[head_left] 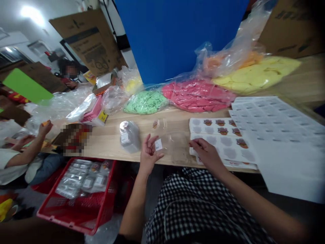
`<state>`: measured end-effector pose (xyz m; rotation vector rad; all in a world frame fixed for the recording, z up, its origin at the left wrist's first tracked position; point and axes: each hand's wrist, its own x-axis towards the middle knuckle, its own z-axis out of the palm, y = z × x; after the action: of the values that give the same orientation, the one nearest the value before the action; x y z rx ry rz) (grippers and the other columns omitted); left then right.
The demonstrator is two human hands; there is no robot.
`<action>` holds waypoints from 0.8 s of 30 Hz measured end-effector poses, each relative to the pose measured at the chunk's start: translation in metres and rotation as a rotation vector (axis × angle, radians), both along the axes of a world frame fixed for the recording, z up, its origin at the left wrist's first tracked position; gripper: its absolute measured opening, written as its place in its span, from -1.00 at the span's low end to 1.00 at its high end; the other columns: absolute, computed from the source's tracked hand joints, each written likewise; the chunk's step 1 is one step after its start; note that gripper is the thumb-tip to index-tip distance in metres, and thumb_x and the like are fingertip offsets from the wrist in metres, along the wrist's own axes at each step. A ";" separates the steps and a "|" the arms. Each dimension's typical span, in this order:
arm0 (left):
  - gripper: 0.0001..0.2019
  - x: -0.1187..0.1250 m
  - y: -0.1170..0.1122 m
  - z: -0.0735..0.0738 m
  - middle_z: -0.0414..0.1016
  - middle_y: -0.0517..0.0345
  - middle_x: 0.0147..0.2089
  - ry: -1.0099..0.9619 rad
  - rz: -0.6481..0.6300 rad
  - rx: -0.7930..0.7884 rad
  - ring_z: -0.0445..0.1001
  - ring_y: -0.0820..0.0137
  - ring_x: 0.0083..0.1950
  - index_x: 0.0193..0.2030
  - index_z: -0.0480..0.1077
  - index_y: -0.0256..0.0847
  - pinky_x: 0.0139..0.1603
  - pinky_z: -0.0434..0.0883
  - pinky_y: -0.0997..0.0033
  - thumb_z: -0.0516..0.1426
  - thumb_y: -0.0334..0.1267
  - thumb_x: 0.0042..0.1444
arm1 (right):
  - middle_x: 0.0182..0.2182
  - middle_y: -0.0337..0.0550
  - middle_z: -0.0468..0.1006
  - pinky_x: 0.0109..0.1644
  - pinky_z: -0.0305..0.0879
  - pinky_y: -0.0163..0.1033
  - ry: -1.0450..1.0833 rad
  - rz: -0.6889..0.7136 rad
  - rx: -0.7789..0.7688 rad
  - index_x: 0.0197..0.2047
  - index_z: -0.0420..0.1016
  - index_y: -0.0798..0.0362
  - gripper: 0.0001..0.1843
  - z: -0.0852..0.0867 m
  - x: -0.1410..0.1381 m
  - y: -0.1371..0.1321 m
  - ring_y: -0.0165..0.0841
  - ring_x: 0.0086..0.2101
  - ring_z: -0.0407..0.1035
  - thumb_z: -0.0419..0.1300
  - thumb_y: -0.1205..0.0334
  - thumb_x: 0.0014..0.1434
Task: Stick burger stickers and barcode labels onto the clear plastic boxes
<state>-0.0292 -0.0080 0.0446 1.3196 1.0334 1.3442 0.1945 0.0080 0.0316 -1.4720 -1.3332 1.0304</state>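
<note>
The container [179, 149] is glossy clear plastic, the tabletop [108, 140] matt wood

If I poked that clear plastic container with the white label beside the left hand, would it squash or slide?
The clear plastic container is probably light and bendy, since its see-through walls look thin. It might slide when nudged, as the pale wooden tabletop looks smooth.

Packing workshop: worktop [105, 140] bearing bulk bags of coloured pieces [199, 98] and sticker sheets [214, 130]; red crate [68, 222] of clear containers [73, 176]; cardboard boxes [88, 44]; co-worker [26, 154] alongside.
</note>
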 end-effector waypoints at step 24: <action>-0.58 0.031 0.031 0.052 0.44 0.01 0.04 0.229 0.058 -0.064 0.38 0.26 0.10 0.01 0.33 -0.18 0.17 0.28 0.13 0.22 -0.16 -0.01 | -0.11 0.01 0.48 0.07 0.19 0.06 -0.525 -0.380 0.347 -0.07 0.40 0.03 -0.63 -0.025 0.174 -0.012 -0.14 -0.04 0.33 -0.06 0.04 0.20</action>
<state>0.0018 0.0233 0.0966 1.4285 1.2684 1.2114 0.3684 -0.0043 0.0070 -1.6933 -1.4178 0.1554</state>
